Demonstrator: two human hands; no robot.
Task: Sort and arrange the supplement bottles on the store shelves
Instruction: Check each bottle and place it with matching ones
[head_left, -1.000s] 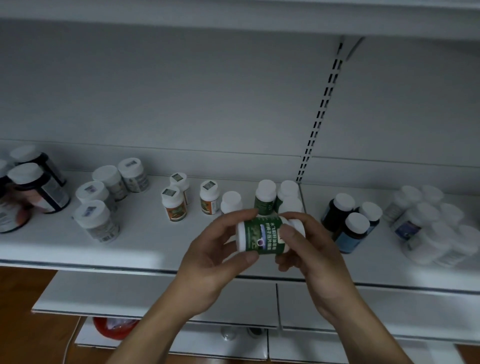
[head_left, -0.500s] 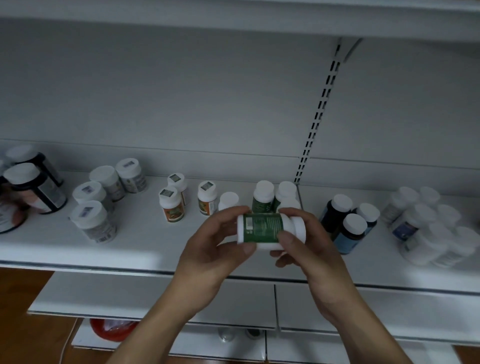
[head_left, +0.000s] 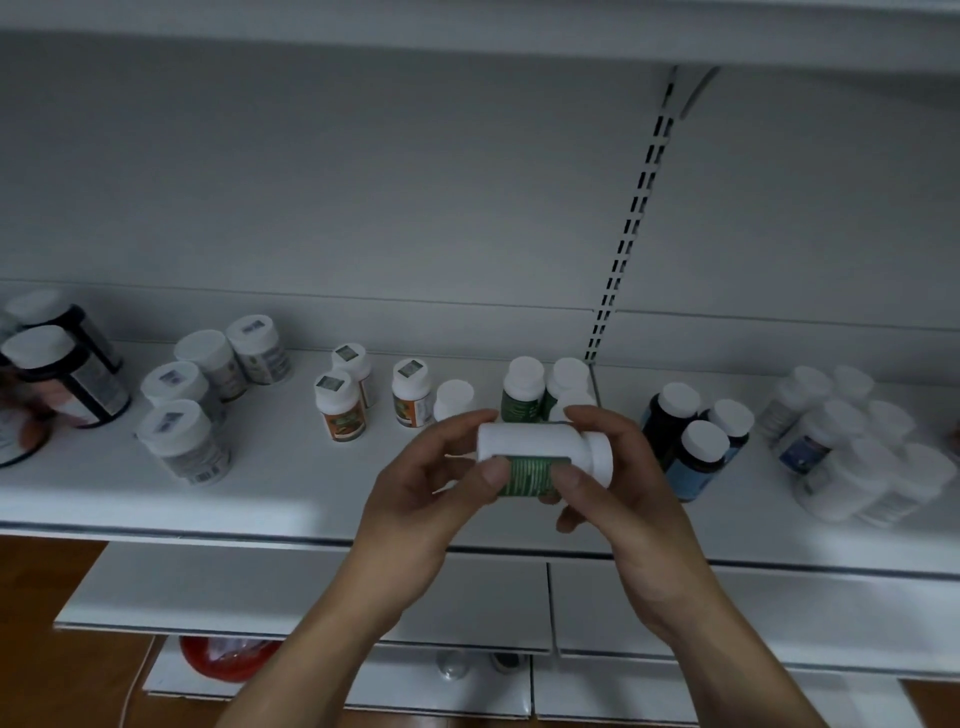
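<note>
Above the front edge of the shelf (head_left: 270, 499), a white bottle (head_left: 540, 447) with a green label lies sideways, cap to the right, pinched between the left hand (head_left: 426, 499) and right hand (head_left: 628, 499). Likely light, rigid, smooth plastic; best gripped around the body, not the cap. Matching bottles (head_left: 522, 397) stand just behind.

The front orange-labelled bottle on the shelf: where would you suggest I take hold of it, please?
Probably grip the front orange-labelled bottle round its body below the white cap, coming from the front: it stands upright, the shelf before it is bare, and a second orange bottle crowds it behind.
</note>
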